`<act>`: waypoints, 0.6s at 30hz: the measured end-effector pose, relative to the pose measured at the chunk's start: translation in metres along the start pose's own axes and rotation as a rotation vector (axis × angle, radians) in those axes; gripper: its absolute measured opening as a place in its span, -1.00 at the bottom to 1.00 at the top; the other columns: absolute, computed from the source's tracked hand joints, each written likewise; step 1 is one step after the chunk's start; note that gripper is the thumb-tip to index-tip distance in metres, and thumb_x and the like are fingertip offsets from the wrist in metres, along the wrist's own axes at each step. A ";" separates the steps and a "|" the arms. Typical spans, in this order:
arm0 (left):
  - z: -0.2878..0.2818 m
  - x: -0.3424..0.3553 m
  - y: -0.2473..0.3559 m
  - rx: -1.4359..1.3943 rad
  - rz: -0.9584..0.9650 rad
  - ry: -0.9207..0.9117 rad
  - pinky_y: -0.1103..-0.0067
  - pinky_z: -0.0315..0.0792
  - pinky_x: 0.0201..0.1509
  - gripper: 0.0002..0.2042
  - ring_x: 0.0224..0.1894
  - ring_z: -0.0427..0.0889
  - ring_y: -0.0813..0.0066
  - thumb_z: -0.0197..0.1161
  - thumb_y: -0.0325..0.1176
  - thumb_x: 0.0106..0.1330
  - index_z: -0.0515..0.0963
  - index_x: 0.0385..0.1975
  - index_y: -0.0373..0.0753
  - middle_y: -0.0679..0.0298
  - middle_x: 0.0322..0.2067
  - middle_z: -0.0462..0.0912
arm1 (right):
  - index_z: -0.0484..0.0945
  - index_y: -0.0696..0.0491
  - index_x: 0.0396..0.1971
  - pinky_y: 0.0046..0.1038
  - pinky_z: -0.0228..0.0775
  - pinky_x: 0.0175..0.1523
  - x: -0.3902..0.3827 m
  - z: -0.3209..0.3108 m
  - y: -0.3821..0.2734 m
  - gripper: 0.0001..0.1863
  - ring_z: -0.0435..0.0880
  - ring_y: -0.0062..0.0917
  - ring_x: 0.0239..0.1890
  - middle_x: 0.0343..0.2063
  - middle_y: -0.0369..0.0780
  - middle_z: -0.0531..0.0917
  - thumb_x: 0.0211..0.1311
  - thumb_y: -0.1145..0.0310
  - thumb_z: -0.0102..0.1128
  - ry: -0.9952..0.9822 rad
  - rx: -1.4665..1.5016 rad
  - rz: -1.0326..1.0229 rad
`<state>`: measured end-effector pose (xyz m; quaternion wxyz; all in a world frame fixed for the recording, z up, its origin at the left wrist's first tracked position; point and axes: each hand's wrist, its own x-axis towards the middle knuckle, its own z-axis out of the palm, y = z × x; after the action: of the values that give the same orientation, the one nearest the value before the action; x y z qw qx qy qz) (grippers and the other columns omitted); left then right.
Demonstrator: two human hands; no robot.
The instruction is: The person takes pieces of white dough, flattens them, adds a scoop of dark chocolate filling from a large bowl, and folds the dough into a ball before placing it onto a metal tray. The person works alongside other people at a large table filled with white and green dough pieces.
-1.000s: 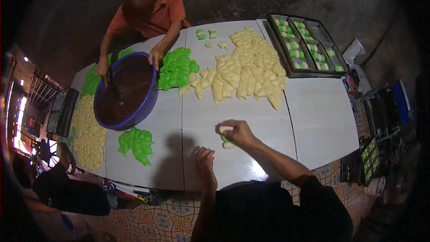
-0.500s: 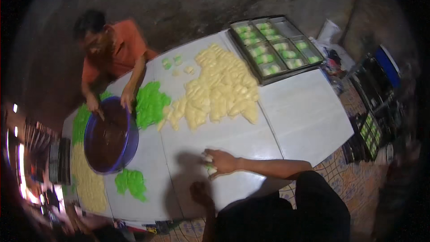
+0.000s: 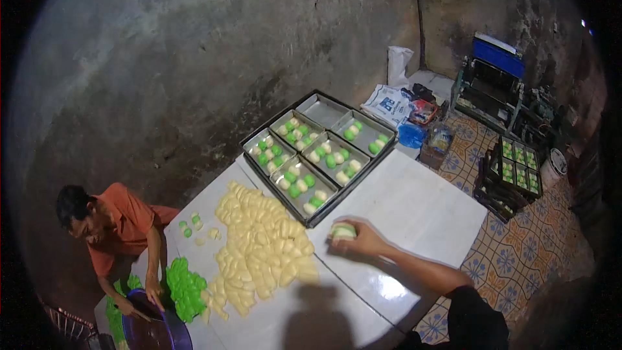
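My right hand is closed around green and cream dough pieces, held over the white table beside the near corner of the baking tray. My left hand is out of view. Left of my right hand spreads a large heap of cream dough pieces. Just beyond it, the dark baking tray holds several metal pans; most contain rows of green and cream dough balls, while the far pan is bare.
At the left, a person in an orange shirt works at a purple basin, next to green dough. Bags lie past the tray. Stacked filled trays and a blue-topped machine stand on the tiled floor at right.
The view has swung right and up. My right hand has moved with the dough pieces from the table's near side toward the baking tray. My left hand has left the view.
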<state>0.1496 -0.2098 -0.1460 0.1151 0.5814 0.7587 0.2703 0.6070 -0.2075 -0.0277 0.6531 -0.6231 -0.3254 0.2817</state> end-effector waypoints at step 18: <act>-0.003 0.009 0.057 0.146 0.509 0.126 0.32 0.27 -0.53 -0.72 -0.64 0.34 0.22 0.06 -0.25 0.28 0.46 -0.58 -0.32 0.17 -0.71 0.38 | 0.43 0.11 0.01 -0.15 0.20 0.18 0.243 -0.191 0.049 -0.42 0.32 -0.07 0.13 0.08 0.02 0.37 0.04 0.07 0.23 0.487 -1.095 -0.394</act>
<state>0.1919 -0.1924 -0.1116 -0.0463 0.7422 0.6111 0.2710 0.9099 -0.1371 -0.0605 0.3344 -0.8416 -0.3732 -0.2013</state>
